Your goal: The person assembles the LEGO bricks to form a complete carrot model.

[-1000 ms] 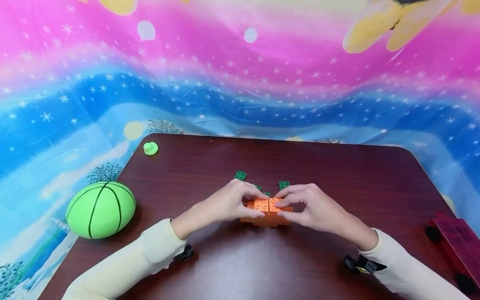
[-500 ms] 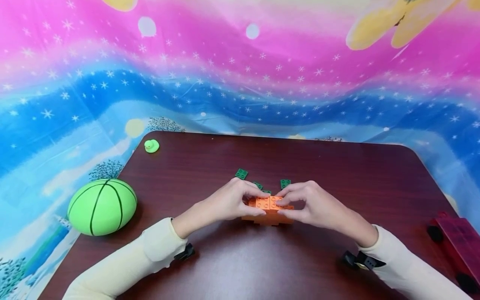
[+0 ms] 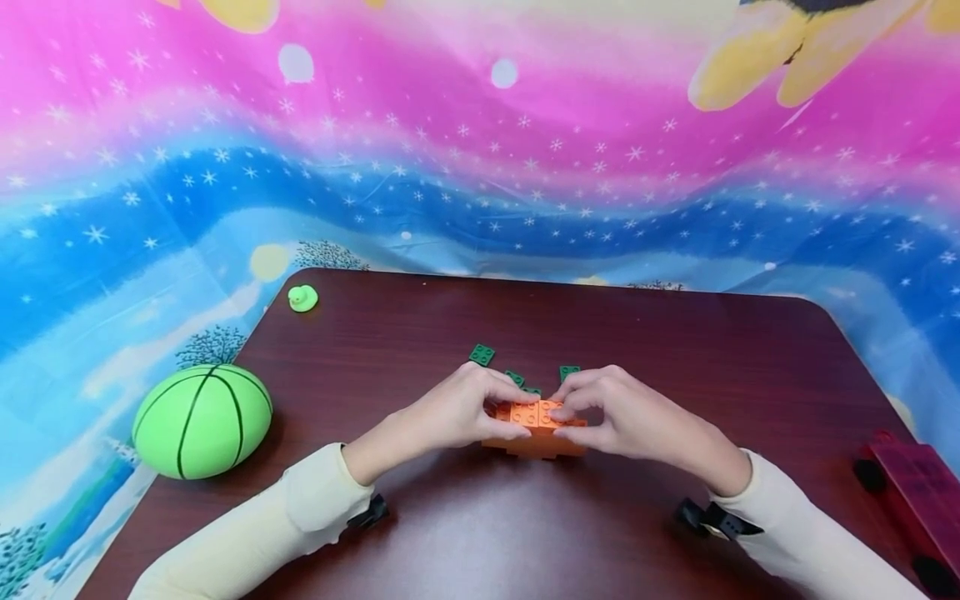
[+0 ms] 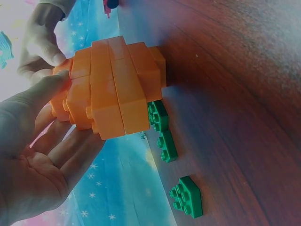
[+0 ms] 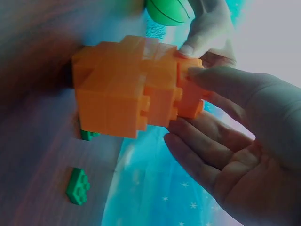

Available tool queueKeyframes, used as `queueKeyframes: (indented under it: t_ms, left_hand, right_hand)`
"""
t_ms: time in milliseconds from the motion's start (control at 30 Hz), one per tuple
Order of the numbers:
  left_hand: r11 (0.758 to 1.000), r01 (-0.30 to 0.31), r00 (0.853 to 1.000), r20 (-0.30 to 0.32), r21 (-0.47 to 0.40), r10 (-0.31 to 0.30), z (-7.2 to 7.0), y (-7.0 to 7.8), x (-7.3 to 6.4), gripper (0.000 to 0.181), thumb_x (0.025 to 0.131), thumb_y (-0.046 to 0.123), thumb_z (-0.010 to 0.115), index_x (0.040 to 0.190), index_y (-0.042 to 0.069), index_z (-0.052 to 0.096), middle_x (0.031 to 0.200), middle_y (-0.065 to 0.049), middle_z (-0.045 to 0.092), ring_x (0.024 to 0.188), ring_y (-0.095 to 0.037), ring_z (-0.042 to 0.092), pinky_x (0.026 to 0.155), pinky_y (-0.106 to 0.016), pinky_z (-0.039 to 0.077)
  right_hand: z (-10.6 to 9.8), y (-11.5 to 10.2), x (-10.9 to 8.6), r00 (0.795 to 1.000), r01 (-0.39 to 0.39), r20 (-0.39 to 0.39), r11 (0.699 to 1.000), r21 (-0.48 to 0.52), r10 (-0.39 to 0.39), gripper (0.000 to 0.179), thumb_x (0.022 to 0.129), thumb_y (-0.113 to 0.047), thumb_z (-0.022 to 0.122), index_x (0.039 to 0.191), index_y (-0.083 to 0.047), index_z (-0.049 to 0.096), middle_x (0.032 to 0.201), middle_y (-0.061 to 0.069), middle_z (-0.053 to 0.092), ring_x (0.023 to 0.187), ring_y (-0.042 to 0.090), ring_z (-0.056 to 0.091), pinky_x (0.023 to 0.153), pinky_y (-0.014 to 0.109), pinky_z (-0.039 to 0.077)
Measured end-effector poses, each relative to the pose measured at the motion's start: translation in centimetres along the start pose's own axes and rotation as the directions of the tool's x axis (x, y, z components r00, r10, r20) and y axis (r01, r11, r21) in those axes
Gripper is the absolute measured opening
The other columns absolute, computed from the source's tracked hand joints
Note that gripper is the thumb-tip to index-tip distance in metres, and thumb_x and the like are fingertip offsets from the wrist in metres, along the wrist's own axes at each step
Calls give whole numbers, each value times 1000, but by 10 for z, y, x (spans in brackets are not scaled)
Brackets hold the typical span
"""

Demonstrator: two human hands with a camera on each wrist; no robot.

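Observation:
A stepped stack of orange toy bricks (image 3: 534, 448) stands on the table between both hands, wider in its middle layers. Two studded orange bricks sit side by side at its top. My left hand (image 3: 457, 406) pinches the left top brick (image 3: 524, 414) between thumb and fingers. From the other side, my right hand (image 3: 633, 412) grips the right top brick (image 3: 550, 412) in the same manner. In the left wrist view, the thumb (image 4: 51, 84) presses on the near face of the top layer. The right wrist view shows the stack (image 5: 113, 94) with fingers behind its top.
Several flat green bricks lie behind the stack, among them a left one (image 3: 482, 355) and a right one (image 3: 570, 372). A green ball (image 3: 202, 422) rests at the left, a small green duck (image 3: 303, 298) at the far left corner. A red toy vehicle (image 3: 915, 500) stands at right.
The head view shifts slightly up and down. Both hands keep their hold on the top bricks, and the stack stays in place.

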State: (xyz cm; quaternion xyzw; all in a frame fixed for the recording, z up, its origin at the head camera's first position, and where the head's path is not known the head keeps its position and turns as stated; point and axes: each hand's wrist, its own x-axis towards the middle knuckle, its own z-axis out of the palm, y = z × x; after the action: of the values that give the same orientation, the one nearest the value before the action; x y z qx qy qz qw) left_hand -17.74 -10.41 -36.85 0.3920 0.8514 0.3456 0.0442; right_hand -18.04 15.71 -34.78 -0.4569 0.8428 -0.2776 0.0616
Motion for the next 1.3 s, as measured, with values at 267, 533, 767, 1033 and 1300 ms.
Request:
queueKeyframes:
  t_ms: [267,533,767,1033,1300]
  left_hand:
    - [999,26,1000,4,-28,-25,2,-1,0,41,85,25,86,123,13,77,109,-2,80,90,-7,70,78,-20,57]
    - [999,27,1000,0,-26,-27,2,-1,0,41,85,25,86,123,12,77,107,-2,80,84,-5,67,75,-24,58]
    - [997,77,997,11,-18,-77,3,-3,-4,46,86,28,85,128,13,74,106,-1,81,59,-4,52,57,-17,45]
    - [997,73,997,26,-36,-72,-6,-12,-3,66,94,40,74,150,10,54,113,-2,79,73,-4,64,68,-22,53]
    - [921,346,938,-101,177,-333,-30,-52,-3,33,100,30,68,129,14,72,129,-4,71,123,-24,65,102,-47,53]
  right_hand:
    - [-2,0,5,999,-4,53,1000,14,3,3,88,-16,83,88,-19,80,92,-11,71,82,2,65,73,26,60]
    - [6,1,-1,999,-38,1,999,-26,38,10,87,-16,83,91,-23,77,101,-10,73,82,5,63,72,26,58]
    - [27,-2,-13,990,-22,-138,986,-167,-1,20,87,-25,84,101,-20,70,113,-4,73,84,4,62,73,26,57]
    - [33,-1,-12,972,42,-217,971,-234,-94,29,85,-22,86,112,-20,76,108,-6,75,81,2,65,70,23,55]
    - [28,-1,-10,980,13,-188,971,-239,-59,25,86,-25,85,110,-23,78,109,-4,75,68,1,60,65,21,51]
